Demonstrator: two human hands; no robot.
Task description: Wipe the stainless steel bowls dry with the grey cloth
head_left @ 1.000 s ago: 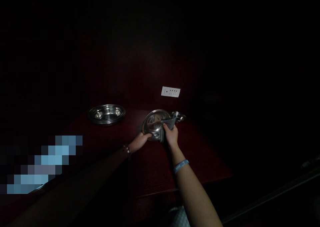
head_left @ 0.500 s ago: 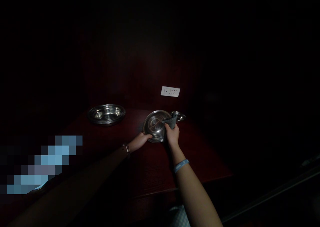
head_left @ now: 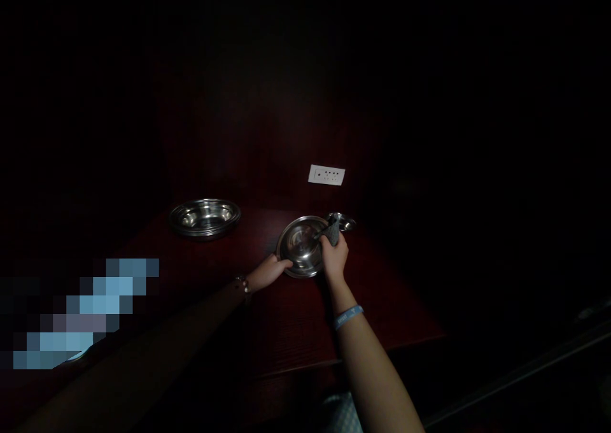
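- Head view, very dim: the left hand [head_left: 270, 272] is curled shut, its fingers pinching the near-left rim of a steel bowl [head_left: 296, 249].
- The right hand [head_left: 334, 258] is closed around a bunched grey cloth [head_left: 332, 229], which it presses against the bowl's far-right inner side.
- The bowl sits towards the far right corner of the dark red worktop [head_left: 286, 325].
- A smaller steel dish [head_left: 345, 222] lies just behind the cloth.
- A stack of steel bowls [head_left: 204, 217] stands well apart, near the far left edge.
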